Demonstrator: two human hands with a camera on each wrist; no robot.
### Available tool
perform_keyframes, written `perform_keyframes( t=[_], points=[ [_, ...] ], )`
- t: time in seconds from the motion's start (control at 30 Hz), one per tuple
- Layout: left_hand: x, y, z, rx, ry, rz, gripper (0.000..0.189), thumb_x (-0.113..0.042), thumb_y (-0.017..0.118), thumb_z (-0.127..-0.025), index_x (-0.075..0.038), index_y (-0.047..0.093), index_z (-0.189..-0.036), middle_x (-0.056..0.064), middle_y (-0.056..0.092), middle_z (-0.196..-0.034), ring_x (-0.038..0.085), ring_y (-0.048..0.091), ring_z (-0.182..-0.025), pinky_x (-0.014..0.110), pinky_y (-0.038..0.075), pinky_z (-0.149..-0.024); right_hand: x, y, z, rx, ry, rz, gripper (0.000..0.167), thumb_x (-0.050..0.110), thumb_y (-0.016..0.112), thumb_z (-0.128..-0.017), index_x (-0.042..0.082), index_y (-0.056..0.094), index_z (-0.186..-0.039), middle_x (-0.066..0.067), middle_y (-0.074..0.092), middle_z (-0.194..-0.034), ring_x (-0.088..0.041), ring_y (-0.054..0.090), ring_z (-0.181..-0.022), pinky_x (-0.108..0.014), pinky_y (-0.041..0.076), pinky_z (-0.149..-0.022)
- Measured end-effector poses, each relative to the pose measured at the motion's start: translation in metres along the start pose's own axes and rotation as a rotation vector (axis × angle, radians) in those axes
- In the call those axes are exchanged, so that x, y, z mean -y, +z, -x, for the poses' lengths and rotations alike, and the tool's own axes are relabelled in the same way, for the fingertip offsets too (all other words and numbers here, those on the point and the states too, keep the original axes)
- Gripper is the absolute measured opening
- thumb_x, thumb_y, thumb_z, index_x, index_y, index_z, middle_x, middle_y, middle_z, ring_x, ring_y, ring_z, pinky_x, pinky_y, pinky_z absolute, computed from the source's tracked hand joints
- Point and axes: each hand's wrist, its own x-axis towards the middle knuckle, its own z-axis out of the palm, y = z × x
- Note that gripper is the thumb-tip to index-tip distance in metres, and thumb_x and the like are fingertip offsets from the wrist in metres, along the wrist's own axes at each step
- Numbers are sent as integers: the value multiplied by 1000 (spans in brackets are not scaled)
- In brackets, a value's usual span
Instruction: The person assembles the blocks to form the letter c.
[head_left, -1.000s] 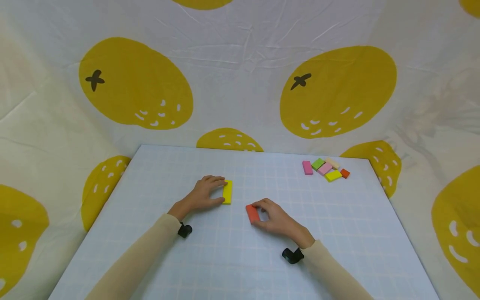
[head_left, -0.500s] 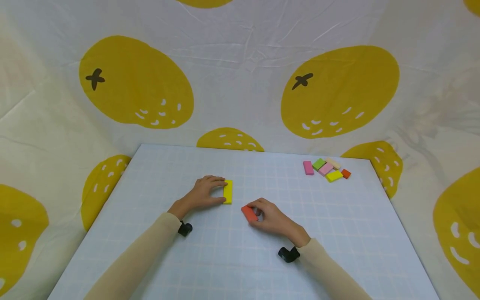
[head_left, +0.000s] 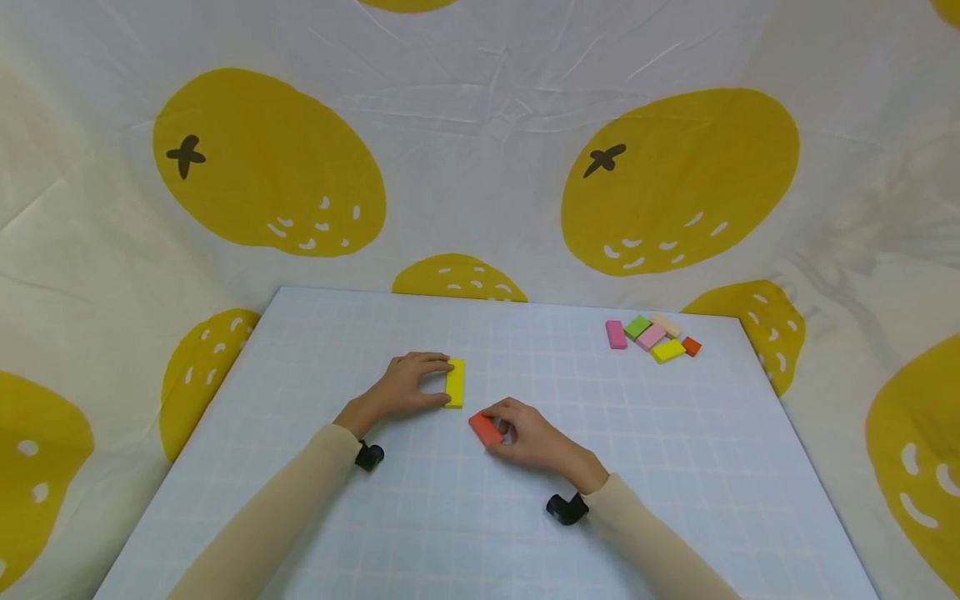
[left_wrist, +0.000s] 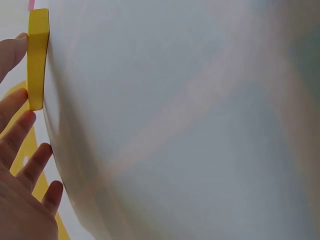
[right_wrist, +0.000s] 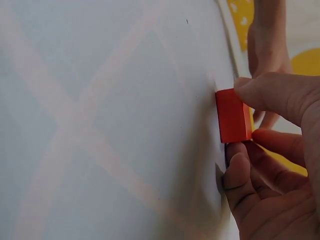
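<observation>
A flat yellow block (head_left: 455, 384) lies lengthwise on the middle of the table. My left hand (head_left: 411, 382) holds it lightly between thumb and fingers near its two ends. In the left wrist view the yellow block (left_wrist: 38, 60) has the thumb at one end and fingertips at the other; the remaining fingers of the left hand (left_wrist: 25, 185) are spread. To the right and nearer me, my right hand (head_left: 534, 435) pinches an orange-red block (head_left: 484, 429), which lies slanted. The right wrist view shows the red block (right_wrist: 232, 116) between thumb and fingers, close to the table surface.
At the table's far right corner lies a group of small blocks: a dark pink block (head_left: 616, 334), a green block (head_left: 637, 327), a light pink block (head_left: 650, 337), a cream block (head_left: 666, 325), a second yellow block (head_left: 667, 351) and an orange block (head_left: 692, 346). A patterned cloth (head_left: 472, 183) hangs behind the table.
My right hand has moved left with the orange-red block, bringing it closer to the yellow block and turning it to more of a slant. The left hand stays in place.
</observation>
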Motion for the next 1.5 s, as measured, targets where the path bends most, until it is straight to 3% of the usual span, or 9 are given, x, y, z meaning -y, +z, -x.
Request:
perform_keyframes(
  t=[0.23,0.63,0.97,1.5],
  points=[
    [0,-1,0,6,11,-7,59,-48,75,-90,-24,62,-143,0,54,-154,28,45,-145,61,34,-112,5,4,-2,-11,-16,-38,43,12,78,-90,3,67,-131,-8,67,-123,-16,60,-86,-19,53,-71],
    [-2,-2,1,-10,9,-28,59,-49,75,-90,-23,64,-142,1,56,-152,29,47,-143,61,37,-111,6,8,-8,-13,-46,-10,40,13,78,-91,4,69,-128,-6,69,-123,-13,60,-91,-19,53,-73],
    [-6,-4,2,-23,15,-30,59,-48,75,-89,-21,65,-141,3,57,-151,31,48,-142,63,38,-109,11,7,-12,-5,-69,11,39,10,74,-93,0,69,-130,-13,67,-131,-20,63,-97,-19,54,-75],
    [-8,-5,2,-17,2,-43,58,-48,74,-90,-22,64,-141,1,56,-152,30,48,-142,62,37,-110,11,11,-18,-20,-99,20,38,9,75,-92,-2,70,-129,-13,69,-128,-22,64,-100,-19,53,-74]
  ],
)
